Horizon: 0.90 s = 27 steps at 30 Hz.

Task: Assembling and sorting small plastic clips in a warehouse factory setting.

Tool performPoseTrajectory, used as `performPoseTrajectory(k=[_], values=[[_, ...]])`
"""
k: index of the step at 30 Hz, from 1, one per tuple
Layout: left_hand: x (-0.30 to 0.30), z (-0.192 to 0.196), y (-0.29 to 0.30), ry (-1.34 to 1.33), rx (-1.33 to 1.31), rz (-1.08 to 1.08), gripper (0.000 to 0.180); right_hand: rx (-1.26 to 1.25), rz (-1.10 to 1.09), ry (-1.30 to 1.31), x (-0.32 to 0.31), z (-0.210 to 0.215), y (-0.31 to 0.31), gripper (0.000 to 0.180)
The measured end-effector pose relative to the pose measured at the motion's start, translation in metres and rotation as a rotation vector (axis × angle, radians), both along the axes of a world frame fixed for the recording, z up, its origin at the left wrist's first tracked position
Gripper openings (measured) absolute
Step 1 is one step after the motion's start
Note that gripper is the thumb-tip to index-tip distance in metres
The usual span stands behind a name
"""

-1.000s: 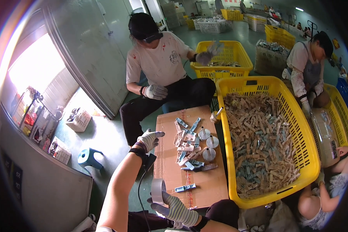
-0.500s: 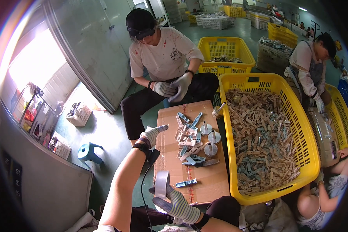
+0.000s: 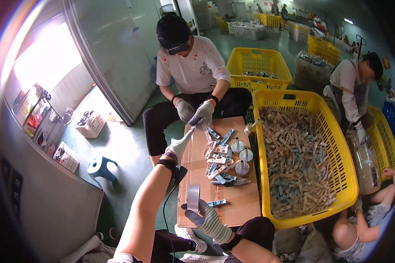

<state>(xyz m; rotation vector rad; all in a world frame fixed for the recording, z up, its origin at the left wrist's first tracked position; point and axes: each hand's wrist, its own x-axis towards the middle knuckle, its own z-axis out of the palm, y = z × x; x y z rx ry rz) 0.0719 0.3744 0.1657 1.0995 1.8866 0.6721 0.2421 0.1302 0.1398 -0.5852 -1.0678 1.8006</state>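
Observation:
My left hand (image 3: 178, 147), in a striped knit glove, reaches forward over the left side of the cardboard sheet (image 3: 197, 175) with fingers stretched out. Its fingertips meet the gloved hands (image 3: 198, 115) of the person opposite; exactly how they touch is hard to make out. In my right hand (image 3: 212, 222), gloved too, a roll of grey tape (image 3: 193, 197) stands upright between thumb and fingers, above the near edge of the cardboard. A blue clothes peg (image 3: 217, 203) lies just beyond it. Farther up are a pile of blue and pale clothes pegs (image 3: 218, 158) and three round metal pieces with upright stems (image 3: 242, 167).
A large yellow crate (image 3: 262, 175) full of clothes pegs stands close on the right; another yellow crate (image 3: 259, 55) is behind it. A blue stool (image 3: 102, 168) stands on the floor at left. Other people work at right. A black cable (image 3: 164, 215) hangs from my left wrist.
My left hand has moved forward, and the person opposite has brought both gloved hands down to its fingertips. My right hand still holds the tape roll. The view has shifted slightly.

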Motion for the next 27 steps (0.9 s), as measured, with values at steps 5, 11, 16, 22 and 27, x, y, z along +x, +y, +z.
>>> performPoseTrajectory(k=[5,11,16,22,27], values=[[-0.063,-0.019,-0.054,0.062,0.195,-0.023,0.119,-0.096,0.400,-0.180,-0.032,-0.006,-0.084,0.025],[-0.078,-0.065,-0.252,-0.159,0.083,0.018,0.098,-1.109,0.217,0.422,-0.090,-0.149,-0.181,0.037],[-0.076,-0.125,-0.340,-0.589,-0.030,0.066,0.086,-0.320,0.099,-0.281,-0.063,-0.075,-0.163,0.032],[-0.081,-0.156,-0.376,-0.658,0.022,0.123,0.077,-0.443,0.180,-0.218,-0.071,-0.069,-0.184,0.033],[-0.077,-0.161,-0.370,-0.667,0.104,0.099,0.072,-0.403,0.147,-0.235,-0.076,-0.101,-0.195,0.030]])
